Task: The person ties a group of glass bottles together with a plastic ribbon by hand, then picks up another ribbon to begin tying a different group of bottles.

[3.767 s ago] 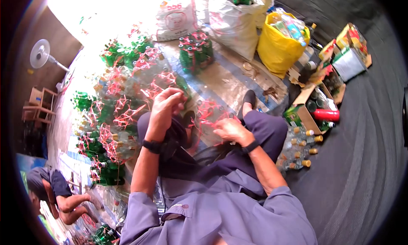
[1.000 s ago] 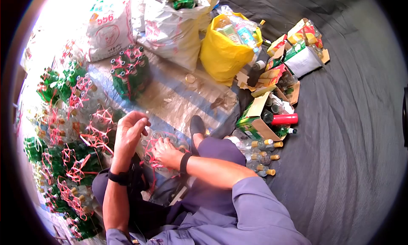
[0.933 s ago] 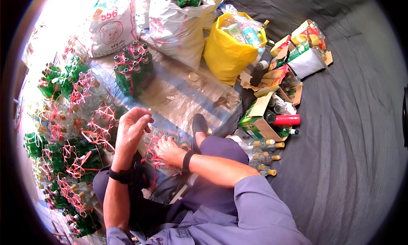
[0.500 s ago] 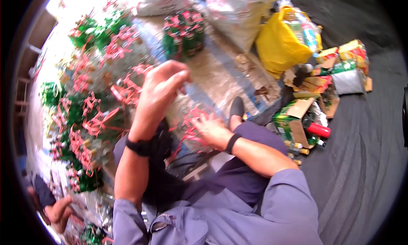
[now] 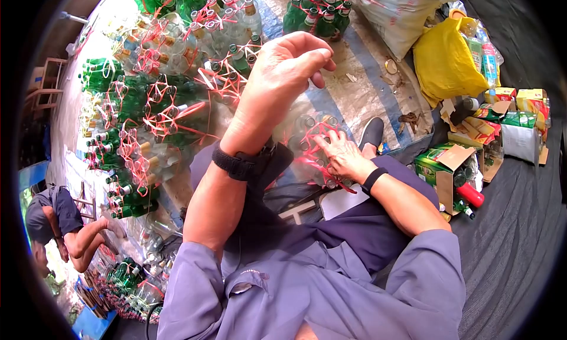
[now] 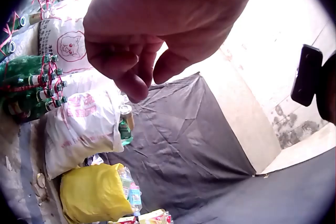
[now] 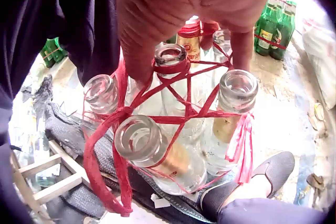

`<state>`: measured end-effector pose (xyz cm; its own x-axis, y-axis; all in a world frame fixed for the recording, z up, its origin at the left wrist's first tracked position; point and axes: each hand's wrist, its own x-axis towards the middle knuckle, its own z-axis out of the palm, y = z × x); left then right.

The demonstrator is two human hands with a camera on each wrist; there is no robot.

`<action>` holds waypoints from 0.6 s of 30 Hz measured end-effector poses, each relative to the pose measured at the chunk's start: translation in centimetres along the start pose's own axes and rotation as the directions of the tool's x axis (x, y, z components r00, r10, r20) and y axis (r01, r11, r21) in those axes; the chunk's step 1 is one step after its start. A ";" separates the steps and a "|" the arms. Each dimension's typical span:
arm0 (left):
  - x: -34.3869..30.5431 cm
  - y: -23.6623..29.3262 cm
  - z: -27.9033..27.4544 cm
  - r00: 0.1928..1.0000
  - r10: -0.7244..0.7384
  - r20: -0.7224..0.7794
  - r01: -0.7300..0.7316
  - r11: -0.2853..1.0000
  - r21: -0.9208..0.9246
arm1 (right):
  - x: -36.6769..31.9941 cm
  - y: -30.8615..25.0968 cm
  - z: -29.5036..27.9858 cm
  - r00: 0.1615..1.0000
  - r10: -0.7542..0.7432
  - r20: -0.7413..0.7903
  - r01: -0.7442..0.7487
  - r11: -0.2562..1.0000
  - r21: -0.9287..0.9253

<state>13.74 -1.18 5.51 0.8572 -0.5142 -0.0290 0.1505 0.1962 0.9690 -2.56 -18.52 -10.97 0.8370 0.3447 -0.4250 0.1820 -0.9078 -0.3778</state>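
My left hand (image 5: 283,74) is raised above the floor mat, its fingers loosely curled; no object shows in it. In the left wrist view, the same hand (image 6: 157,35) has the thumb apart from the bent fingers. Lower and to the right, my right hand (image 5: 345,157) rests with spread fingers on top of a bundle of clear glass bottles (image 7: 181,174) standing between the legs. Red plastic string (image 7: 202,115) criss-crosses around the bottle necks, with loose ends hanging. The right thumb and fingers reach down among the necks.
Many tied green and clear bottles (image 5: 177,98) stand at left. Behind are a green bottle bundle (image 5: 319,12), a white sack (image 5: 401,15) and a yellow bag (image 5: 449,62). Cardboard boxes (image 5: 443,163) with bottles lie at right. Another person (image 5: 62,222) bends at far left.
The head view has swung, shifting the scene about. My left hand stays raised with curled fingers. The right hand stays on the clear bottle bundle, its fingers now more spread than at first.
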 end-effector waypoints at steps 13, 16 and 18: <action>0.8 -1.3 0.6 0.999 -0.029 0.017 0.029 0.999 -0.046 | 0.1 -0.5 -0.2 0.999 0.039 -0.019 -0.038 0.999 0.030; 0.8 -1.1 0.9 0.997 -0.067 0.033 0.066 0.998 0.017 | 0.2 -0.5 -0.6 0.998 0.057 0.007 -0.057 0.998 0.009; 1.2 -0.9 1.0 0.997 -0.070 0.039 0.068 0.996 0.051 | 0.5 -0.4 -1.0 0.997 0.068 0.027 -0.068 0.998 -0.004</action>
